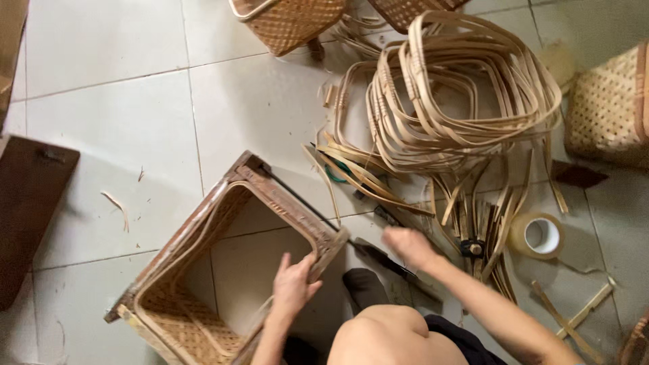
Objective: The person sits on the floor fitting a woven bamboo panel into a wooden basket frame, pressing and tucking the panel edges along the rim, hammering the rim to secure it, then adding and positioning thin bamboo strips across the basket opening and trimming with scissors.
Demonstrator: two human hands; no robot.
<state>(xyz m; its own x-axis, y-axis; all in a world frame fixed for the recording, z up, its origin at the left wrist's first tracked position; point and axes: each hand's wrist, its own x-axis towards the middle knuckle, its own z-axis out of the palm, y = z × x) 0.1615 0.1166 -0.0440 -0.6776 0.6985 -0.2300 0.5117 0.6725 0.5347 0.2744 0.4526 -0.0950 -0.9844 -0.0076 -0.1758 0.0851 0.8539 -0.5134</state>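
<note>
Your left hand (292, 287) is clamped on the near rim of the square wooden frame (270, 196), fingers curled inside, thumb outside; the woven basket (182, 318) sits seated within that frame, tilted on the floor just left of this grip. Your right hand (411, 247) is closed around the handle of a dark knife (378, 255), blade pointing toward the frame corner beside the left grip. Judged from this, fitting is under way: the rim hoops (453, 88) lie stacked beyond your right hand, not attached.
</note>
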